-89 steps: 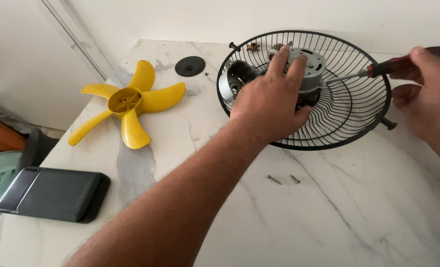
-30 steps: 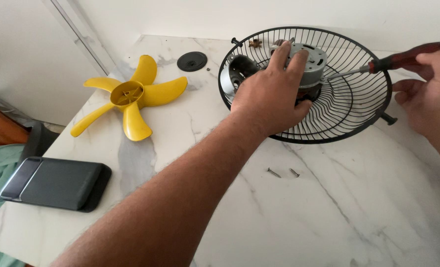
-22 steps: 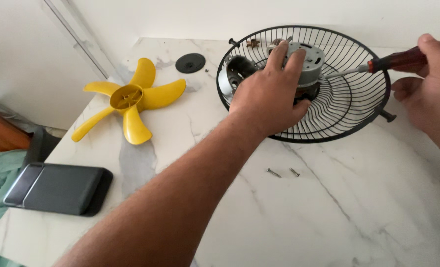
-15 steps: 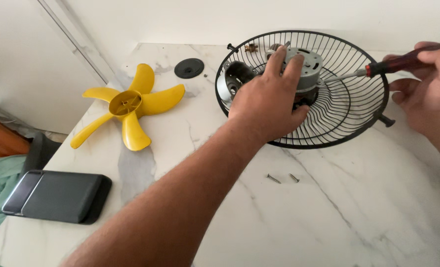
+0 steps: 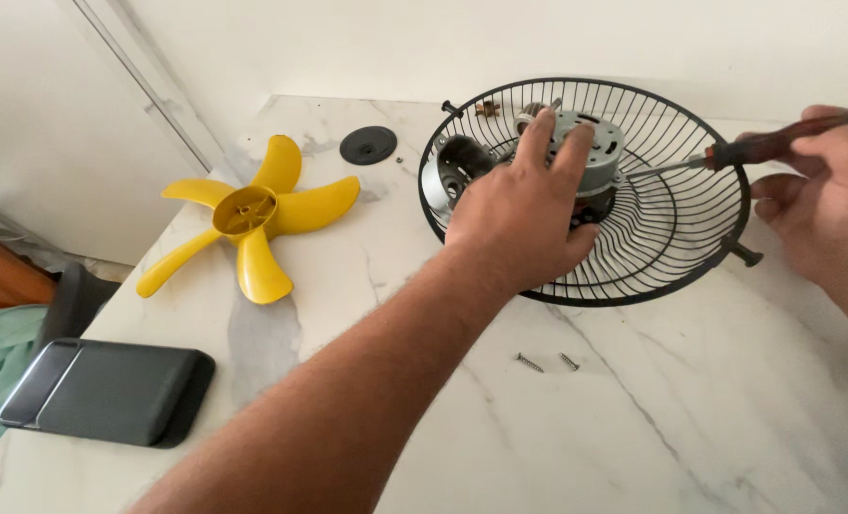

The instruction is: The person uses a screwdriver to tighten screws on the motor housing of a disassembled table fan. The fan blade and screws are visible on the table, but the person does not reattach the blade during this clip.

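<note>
A black wire fan guard (image 5: 671, 257) lies on the white marble table (image 5: 709, 419) with a grey metal motor (image 5: 597, 150) in its middle. My left hand (image 5: 524, 214) rests on top of the motor and grips it. My right hand (image 5: 824, 205) holds a screwdriver (image 5: 738, 152) with a dark red handle. Its shaft points left, with the tip at the motor's right side.
A yellow five-blade fan propeller (image 5: 248, 214) lies at the left. A round black cap (image 5: 368, 145) sits behind it. Two loose screws (image 5: 546, 362) lie in front of the guard. A dark flat case (image 5: 109, 390) sits at the table's left edge.
The view has shifted slightly. My left hand stays on the motor, and my right hand keeps the screwdriver's tip at the motor with small movements.
</note>
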